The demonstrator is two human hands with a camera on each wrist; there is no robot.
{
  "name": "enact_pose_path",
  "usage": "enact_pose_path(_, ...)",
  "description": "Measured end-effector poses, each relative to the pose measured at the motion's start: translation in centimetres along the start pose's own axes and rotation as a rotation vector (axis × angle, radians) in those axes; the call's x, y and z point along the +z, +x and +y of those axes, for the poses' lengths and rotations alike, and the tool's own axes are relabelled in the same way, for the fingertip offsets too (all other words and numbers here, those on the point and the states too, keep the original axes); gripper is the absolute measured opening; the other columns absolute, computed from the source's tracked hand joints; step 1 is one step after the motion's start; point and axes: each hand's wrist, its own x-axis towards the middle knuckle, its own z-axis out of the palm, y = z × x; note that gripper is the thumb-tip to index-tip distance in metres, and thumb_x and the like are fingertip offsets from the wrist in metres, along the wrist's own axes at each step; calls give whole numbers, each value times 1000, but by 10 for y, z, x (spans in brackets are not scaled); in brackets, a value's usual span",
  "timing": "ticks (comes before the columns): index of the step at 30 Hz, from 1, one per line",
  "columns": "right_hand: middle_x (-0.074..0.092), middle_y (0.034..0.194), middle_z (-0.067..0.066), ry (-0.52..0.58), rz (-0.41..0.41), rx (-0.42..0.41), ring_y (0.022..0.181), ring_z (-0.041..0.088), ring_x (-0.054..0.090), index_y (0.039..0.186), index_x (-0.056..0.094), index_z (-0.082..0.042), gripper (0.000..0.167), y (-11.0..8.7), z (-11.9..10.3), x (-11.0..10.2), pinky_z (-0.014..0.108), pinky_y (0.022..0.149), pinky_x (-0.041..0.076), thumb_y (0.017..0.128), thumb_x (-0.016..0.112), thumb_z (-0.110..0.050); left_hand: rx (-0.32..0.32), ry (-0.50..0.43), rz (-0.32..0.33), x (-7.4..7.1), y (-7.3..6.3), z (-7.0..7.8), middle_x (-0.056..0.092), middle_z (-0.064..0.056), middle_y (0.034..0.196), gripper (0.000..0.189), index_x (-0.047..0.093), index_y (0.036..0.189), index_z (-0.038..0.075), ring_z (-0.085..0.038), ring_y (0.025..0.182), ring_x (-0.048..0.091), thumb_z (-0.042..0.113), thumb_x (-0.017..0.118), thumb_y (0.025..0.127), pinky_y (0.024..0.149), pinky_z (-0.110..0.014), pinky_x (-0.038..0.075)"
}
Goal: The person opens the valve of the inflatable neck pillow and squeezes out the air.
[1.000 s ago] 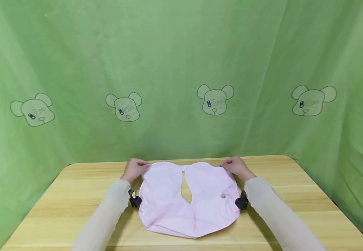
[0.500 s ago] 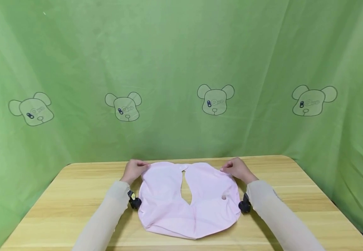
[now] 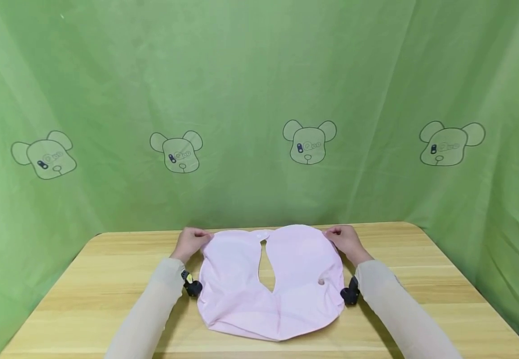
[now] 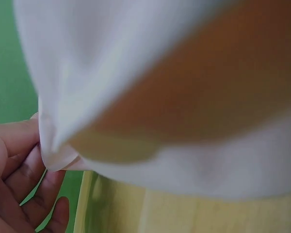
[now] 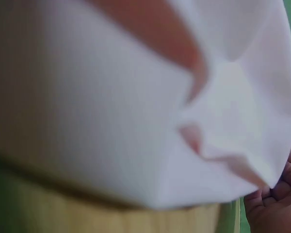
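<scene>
A pink bib (image 3: 304,269) is spread on the wooden table in the head view, with a tall narrow neck opening in its middle. Two small tabs meet at the top of that opening, pale round dots on them. My left hand (image 3: 191,243) pinches the bib's far left corner between thumb and fingers. At the far right corner, my right hand (image 3: 346,243) holds the edge the same way. The left wrist view shows the cloth (image 4: 97,43) folded, its corner in the fingers (image 4: 29,170). In the right wrist view the bib (image 5: 111,121) hides most of the right hand (image 5: 276,208).
The wooden table (image 3: 425,279) has rounded far corners. A green curtain (image 3: 241,65) with bear-head drawings hangs right behind its far edge and along both sides. Black wrist cameras (image 3: 350,291) sit close to the bib's left and right edges.
My right hand has shifted a little to the right, and the bib's right half now rises higher and lies smoother at the top. The left hand has barely moved.
</scene>
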Motion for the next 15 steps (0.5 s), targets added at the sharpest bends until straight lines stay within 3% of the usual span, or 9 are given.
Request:
enact_pose_path(7, 69, 89, 17, -34, 17, 19, 74, 14, 55, 93, 68, 10, 22, -2, -1, -1, 22, 64, 45, 88, 64, -11, 16, 20, 2, -1, 2, -1, 71, -14, 92, 17, 73, 91, 0, -23, 84, 62, 15, 73, 82, 74, -29, 49)
enact_pose_path(11, 69, 92, 16, -18, -36, 47, 75, 14, 55, 99, 67, 9, 27, -4, -1, -5, 24, 63, 46, 89, 64, -15, 24, -5, -31, -5, 4, -6, 71, -14, 99, 21, 73, 96, 2, -27, 94, 62, 17, 72, 82, 86, -38, 48)
enact_pose_path(15, 67, 103, 19, -54, -98, 46, 85, 21, 60, 107, 65, 7, 34, -9, -3, -13, 29, 71, 49, 91, 63, -23, 6, -34, -28, -12, -2, -6, 70, -13, 105, 24, 72, 101, 4, -30, 104, 60, 20, 72, 83, 96, -45, 43)
